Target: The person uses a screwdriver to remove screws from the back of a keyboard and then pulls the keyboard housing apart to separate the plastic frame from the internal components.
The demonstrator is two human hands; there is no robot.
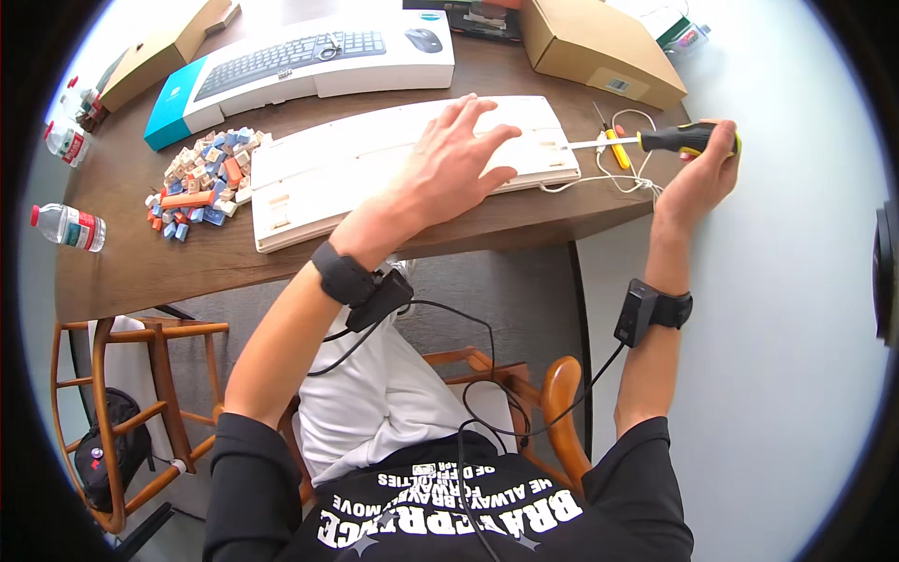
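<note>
A white keyboard (328, 173) lies upside down on the brown table, its underside facing up. Across its right half rests my left hand (449, 159), palm down with fingers spread. My right hand (707, 169) is closed around the black and yellow handle of a screwdriver (665, 140). Its shaft points left, and the tip meets the keyboard's right end; whether it sits in a gap there I cannot tell. A white cable (641, 178) trails from the keyboard's right side. Near it lies a smaller yellow screwdriver (617, 150). Loose keycaps (201, 183) in blue, orange and cream are heaped left of the keyboard.
Behind the keyboard stands a keyboard-and-mouse box (309, 66). Cardboard boxes (599, 56) sit at the back right and back left. Plastic bottles (70, 228) line the left edge. A wall (777, 281) rises close on the right. Wooden chairs (140, 412) stand below the table.
</note>
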